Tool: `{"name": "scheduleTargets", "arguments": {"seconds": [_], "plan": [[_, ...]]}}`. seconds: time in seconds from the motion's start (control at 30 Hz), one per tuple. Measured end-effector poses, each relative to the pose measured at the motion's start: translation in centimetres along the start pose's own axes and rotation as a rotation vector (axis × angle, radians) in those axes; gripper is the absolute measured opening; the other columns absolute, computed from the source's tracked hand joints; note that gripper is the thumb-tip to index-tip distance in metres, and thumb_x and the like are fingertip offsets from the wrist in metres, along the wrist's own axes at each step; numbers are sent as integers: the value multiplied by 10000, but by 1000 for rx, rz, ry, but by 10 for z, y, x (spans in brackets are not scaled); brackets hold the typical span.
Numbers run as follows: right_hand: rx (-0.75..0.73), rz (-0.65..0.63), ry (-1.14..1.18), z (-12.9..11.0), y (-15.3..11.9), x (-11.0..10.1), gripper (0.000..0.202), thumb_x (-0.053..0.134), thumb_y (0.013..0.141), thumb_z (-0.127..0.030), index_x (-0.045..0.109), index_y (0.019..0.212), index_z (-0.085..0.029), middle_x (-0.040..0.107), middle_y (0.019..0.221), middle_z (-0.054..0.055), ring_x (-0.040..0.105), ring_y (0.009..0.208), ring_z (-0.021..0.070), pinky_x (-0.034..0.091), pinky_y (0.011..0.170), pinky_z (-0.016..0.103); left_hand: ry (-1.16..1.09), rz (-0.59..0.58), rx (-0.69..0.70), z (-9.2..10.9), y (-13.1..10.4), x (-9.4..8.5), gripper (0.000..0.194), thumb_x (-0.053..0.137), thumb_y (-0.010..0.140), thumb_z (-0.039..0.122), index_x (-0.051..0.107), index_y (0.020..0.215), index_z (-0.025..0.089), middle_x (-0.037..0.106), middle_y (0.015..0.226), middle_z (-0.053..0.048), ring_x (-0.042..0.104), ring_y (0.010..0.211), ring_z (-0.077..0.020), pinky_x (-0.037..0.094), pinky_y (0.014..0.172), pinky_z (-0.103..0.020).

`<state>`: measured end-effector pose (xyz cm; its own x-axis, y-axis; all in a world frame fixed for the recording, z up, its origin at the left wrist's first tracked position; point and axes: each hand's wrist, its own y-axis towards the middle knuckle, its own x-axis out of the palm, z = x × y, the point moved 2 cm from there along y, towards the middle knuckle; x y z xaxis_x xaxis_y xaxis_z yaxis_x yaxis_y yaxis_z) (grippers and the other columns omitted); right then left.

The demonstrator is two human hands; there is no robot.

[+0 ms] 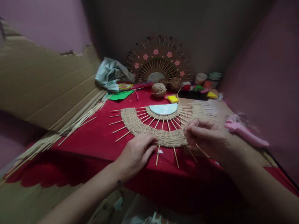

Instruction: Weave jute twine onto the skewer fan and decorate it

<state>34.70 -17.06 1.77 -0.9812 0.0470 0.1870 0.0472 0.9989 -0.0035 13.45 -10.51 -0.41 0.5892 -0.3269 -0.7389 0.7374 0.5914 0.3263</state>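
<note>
A half-round fan of thin sticks and woven twine [161, 136] lies on the red cloth, its pale blue half-disc [163, 109] at the far side. My left hand [140, 151] grips the near edge of the woven band, fingers on top and thumb by the rim. Over the band's right part, my right hand [204, 133] is closed in a pinch. Whatever sits between those fingertips is too small to make out. Bare stick ends stick out past the twine all round.
Behind the fan are a twine ball [158, 90], a yellow piece [172, 99] and a green sheet [121, 95]. A flowered fan [156, 59] leans on the wall. Loose sticks [77, 124] lie left; a pink glue gun [245, 130] lies right. Cups [201, 78] stand at the back.
</note>
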Motion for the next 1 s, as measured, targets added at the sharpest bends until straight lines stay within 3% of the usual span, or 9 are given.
{"name": "scheduleTargets", "arguments": {"seconds": [0.07,0.17,0.27,0.3,0.37,0.43,0.5,0.67,1.0], "plan": [[75,52,-120,1,-2,-3,233,664,757,-388,575,838,-190,625,729,17,485,494,82,401,448,227,-15,0,4,0,-1,0,107,517,856,110,594,900,170,617,838,-25,559,788,-138,491,727,-301],[73,175,-612,-2,-9,-7,318,587,812,-456,569,969,-181,632,735,42,518,521,117,423,477,266,24,-22,63,0,-1,3,137,486,874,110,597,822,170,599,804,-25,539,779,-141,474,719,-299],[-318,486,-1115,-10,-19,-4,298,562,844,-396,546,1025,-160,614,814,73,551,631,153,459,591,311,97,-17,79,0,-2,6,155,465,887,131,596,808,162,582,808,-41,523,779,-154,462,705,-311],[-440,505,-1210,-10,-22,0,260,545,859,-349,534,1037,-160,608,863,83,556,665,156,466,627,316,109,-16,77,0,-2,6,160,460,888,131,594,806,160,578,808,-43,519,776,-156,460,700,-313],[-549,323,-1323,-2,-22,8,204,488,889,-260,526,1061,-158,592,977,107,571,746,162,477,676,310,114,-15,80,0,-2,7,161,457,888,127,591,805,159,575,809,-44,515,780,-159,457,700,-315],[-529,49,-1409,10,-19,16,198,436,905,-188,545,1067,-156,573,1048,117,575,840,176,476,710,304,102,-9,91,0,-2,7,156,457,890,131,588,810,161,573,810,-42,513,786,-160,455,709,-317],[-492,-56,-1500,19,-15,19,193,414,907,-149,582,1002,-149,563,1053,121,559,884,193,464,719,309,85,-9,97,-1,-1,7,152,460,894,141,589,817,162,571,813,-39,512,798,-160,453,726,-317],[-485,12,-1564,19,-16,18,217,432,909,-174,604,780,-141,564,852,85,521,700,155,411,600,279,63,-46,73,0,1,6,161,463,908,174,624,913,184,583,868,-40,516,835,-161,442,755,-316],[-544,-85,-1252,23,-59,27,207,470,888,-141,666,821,-137,520,720,55,453,666,142,355,574,268,177,-33,141,7,-6,10,201,496,896,245,691,926,208,532,858,-67,469,812,-182,408,697,-319]]}}
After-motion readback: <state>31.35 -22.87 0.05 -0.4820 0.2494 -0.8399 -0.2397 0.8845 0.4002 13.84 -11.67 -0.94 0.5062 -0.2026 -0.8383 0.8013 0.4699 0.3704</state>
